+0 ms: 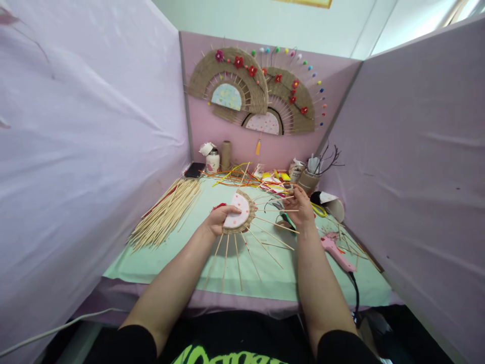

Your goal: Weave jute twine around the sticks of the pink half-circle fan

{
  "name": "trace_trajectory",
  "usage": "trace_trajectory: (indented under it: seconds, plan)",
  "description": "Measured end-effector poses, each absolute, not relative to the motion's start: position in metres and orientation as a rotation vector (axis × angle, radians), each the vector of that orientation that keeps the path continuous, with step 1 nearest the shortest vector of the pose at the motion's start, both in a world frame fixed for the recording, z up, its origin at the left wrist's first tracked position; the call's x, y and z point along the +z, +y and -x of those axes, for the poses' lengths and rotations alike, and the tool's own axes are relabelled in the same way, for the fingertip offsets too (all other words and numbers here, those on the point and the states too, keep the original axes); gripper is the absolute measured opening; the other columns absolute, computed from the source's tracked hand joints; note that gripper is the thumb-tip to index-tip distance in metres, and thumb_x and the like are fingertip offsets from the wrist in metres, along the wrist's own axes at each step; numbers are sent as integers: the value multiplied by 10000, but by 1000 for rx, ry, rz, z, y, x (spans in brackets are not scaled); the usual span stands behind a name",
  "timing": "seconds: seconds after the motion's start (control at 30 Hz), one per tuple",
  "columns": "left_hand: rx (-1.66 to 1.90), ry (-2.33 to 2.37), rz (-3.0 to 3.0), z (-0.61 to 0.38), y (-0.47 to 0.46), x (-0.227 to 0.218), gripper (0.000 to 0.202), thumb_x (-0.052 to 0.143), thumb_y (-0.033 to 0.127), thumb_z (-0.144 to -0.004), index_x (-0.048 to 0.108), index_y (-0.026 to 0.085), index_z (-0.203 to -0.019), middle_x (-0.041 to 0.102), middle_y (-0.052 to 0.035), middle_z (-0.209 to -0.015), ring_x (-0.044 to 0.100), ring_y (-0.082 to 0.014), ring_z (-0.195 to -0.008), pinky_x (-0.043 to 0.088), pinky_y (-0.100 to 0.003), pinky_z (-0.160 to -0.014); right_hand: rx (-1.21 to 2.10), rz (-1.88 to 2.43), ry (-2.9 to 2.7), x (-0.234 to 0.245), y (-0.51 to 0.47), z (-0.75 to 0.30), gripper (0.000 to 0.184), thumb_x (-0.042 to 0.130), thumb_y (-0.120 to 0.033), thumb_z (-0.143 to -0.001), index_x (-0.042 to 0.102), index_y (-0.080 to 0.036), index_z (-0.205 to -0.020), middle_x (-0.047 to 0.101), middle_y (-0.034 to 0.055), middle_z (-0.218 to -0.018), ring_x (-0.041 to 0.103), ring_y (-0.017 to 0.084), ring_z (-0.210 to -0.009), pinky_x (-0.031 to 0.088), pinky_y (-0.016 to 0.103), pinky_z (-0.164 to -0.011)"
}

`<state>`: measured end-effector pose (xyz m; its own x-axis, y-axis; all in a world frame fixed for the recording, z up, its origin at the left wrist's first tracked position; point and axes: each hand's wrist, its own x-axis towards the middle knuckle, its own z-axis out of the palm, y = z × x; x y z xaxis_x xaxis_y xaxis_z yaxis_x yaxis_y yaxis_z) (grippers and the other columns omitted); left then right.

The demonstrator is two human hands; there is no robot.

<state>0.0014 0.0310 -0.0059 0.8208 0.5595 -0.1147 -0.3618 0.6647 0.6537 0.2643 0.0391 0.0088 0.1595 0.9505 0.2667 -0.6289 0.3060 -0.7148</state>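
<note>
My left hand [219,218] grips a half-round pink craft piece [238,211] edged with jute twine, from which several thin wooden sticks [242,255] fan out toward me. The thumb lies across its flat pink face. My right hand [301,205] is closed in a pinch at the outer end of one of the upper sticks [276,198], just right of the piece. Both hands hover above a pale green mat [174,253].
A loose bundle of bamboo sticks [166,215] lies at the left. A pink glue gun [335,252] rests at the right with its black cord. Coloured strips, a jar, a twine spool [226,154] and cups crowd the back. Two finished fans [253,91] hang on the pink partition.
</note>
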Motion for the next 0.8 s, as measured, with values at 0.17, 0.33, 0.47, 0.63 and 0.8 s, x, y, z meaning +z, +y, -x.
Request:
trace_trajectory:
  seconds: [0.17,0.33,0.47,0.63,0.8]
  plan:
    - [456,347,-660,-8,28,-9,519,539,91,-716,518,57,-1233,718,-154,-922,691,-235,-837,518,-373,-762,1153,359,-766,12,35,-270,121,684,-177,-736,656,-264,-816,652,-81,-747,367,11,-434,393,147,-454]
    - [416,388,-680,-13,25,-8,534,537,94,-717,510,54,-1249,713,-157,-949,690,-232,-818,519,-373,-743,1194,337,-685,10,38,-272,168,606,-120,-790,676,-270,-817,703,-76,-815,419,-3,-424,440,126,-466]
    - [409,369,-699,-13,22,-7,532,539,85,-708,525,54,-1239,712,-159,-955,691,-231,-789,520,-374,-737,1246,410,-607,6,45,-270,206,596,-81,-794,673,-266,-841,726,-61,-844,628,25,-643,535,137,-617]
    - [405,338,-718,-19,13,-7,482,548,62,-693,575,44,-1174,717,-163,-934,692,-228,-790,527,-365,-739,1334,493,-681,-1,49,-244,204,644,-80,-751,675,-231,-884,729,-3,-978,670,97,-949,547,201,-835]
    - [376,246,-760,-27,-1,-4,403,578,61,-685,623,53,-1085,719,-151,-931,691,-232,-786,531,-382,-743,1418,536,-791,-8,44,-212,231,721,-126,-692,680,-210,-903,731,18,-976,677,143,-950,537,256,-886]
